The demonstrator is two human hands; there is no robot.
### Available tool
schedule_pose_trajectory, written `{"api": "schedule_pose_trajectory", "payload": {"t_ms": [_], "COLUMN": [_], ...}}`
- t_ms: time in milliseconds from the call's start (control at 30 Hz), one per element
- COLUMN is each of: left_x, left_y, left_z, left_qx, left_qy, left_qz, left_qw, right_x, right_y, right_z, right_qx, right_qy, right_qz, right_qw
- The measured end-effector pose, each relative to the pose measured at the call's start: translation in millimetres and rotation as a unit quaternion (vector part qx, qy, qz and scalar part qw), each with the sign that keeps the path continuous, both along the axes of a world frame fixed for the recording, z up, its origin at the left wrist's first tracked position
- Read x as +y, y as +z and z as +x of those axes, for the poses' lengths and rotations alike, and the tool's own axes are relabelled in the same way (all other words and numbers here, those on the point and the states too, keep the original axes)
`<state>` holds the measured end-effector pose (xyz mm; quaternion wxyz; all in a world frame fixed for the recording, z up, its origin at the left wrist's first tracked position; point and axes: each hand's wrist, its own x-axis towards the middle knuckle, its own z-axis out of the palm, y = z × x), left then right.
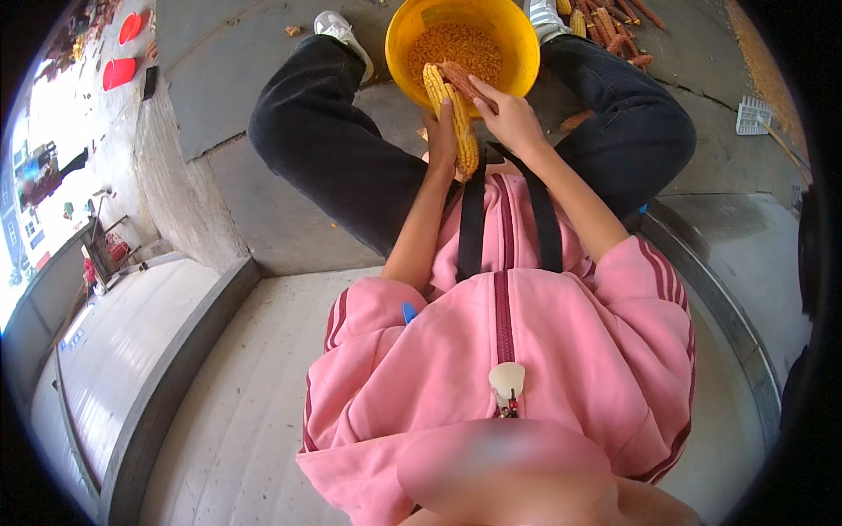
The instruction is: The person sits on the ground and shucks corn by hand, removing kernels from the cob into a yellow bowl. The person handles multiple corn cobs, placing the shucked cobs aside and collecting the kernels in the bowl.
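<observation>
My left hand point(445, 135) is closed around a yellow corn ear point(466, 148), which slants over the near rim of a yellow bucket point(528, 56). In my right hand point(513, 118) is a reddish-brown bare corncob point(460, 77), laid against the ear's upper part. Where the two meet, the fingers and cob hide some of the ear, and I cannot tell whether it is one ear or two side by side. Loose corn kernels point(454, 49) cover the bottom of the bucket, which stands between my feet.
Bare cobs point(615, 43) and a few yellow ears point(578, 23) lie piled beyond my right shoe point(547, 18). One cob point(577, 120) rests near my right leg. Further right are a white plastic rake head point(754, 116) and spread grain point(756, 46). Red buckets point(119, 74) lie far left.
</observation>
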<state>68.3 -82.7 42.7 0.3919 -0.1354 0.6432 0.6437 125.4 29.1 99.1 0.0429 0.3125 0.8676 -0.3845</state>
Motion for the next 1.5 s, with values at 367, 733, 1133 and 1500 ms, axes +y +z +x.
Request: {"api": "schedule_pose_trajectory", "payload": {"t_ms": [367, 733, 1133, 1500], "left_x": [3.1, -4.0, -3.1, 2.6], "left_y": [7.2, 3.1, -2.9, 15.1], "left_z": [5.7, 10.6, 7.0, 6.6], "left_qx": [-0.043, -0.060, -0.100, -0.169], "left_qy": [0.036, 0.032, 0.046, 0.068], "left_qz": [0.033, 0.045, 0.091, 0.083], "left_qw": [0.998, 0.997, 0.990, 0.980], "right_x": [0.9, -5.9, -13.1, -9.2], "right_y": [-24.6, -10.0, 5.9, -5.8], "right_z": [-5.2, -1.8, 2.2, 27.3], "right_qx": [0.009, 0.008, 0.041, 0.067], "right_qy": [0.019, 0.001, 0.030, -0.013], "right_qz": [0.033, 0.028, 0.033, -0.056], "right_qw": [0.999, 1.000, 0.998, 0.996]}}
